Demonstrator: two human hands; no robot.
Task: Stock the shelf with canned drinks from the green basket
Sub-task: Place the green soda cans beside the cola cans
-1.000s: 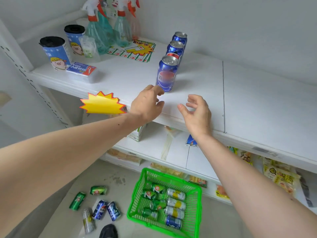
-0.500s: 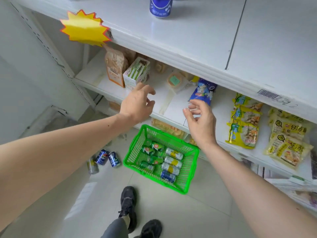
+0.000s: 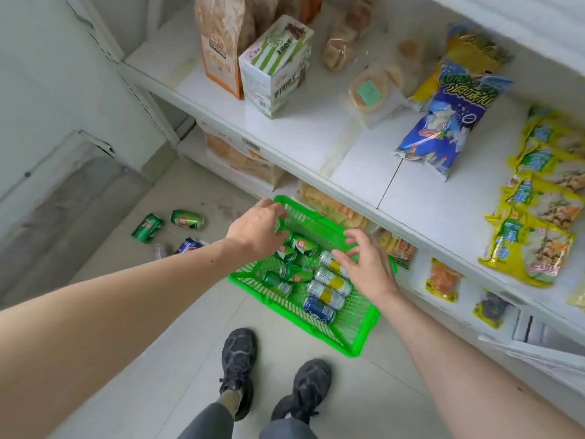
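Note:
The green basket [image 3: 357,331] sits on the floor beside the shelf unit, with several cans lying in it: green cans [image 3: 296,272] on the left, silver and yellow cans [image 3: 329,293] on the right, and a blue can [image 3: 319,310] nearest me. My left hand [image 3: 258,231] hovers over the basket's far left corner, fingers spread and empty. Over the silver and yellow cans my right hand [image 3: 367,264] hangs with fingers apart, holding nothing. The top shelf with the blue cans is out of view.
The white middle shelf [image 3: 316,144] holds a bread bag, a green and white box [image 3: 275,64], a blue snack bag [image 3: 443,122] and yellow packets [image 3: 538,217]. Green cans [image 3: 186,219] and others lie on the tiled floor at left. My shoes [image 3: 237,369] stand before the basket.
The view has dropped from the top shelf to the floor. Both hands have come down from the shelf's edge to just above the basket, still empty.

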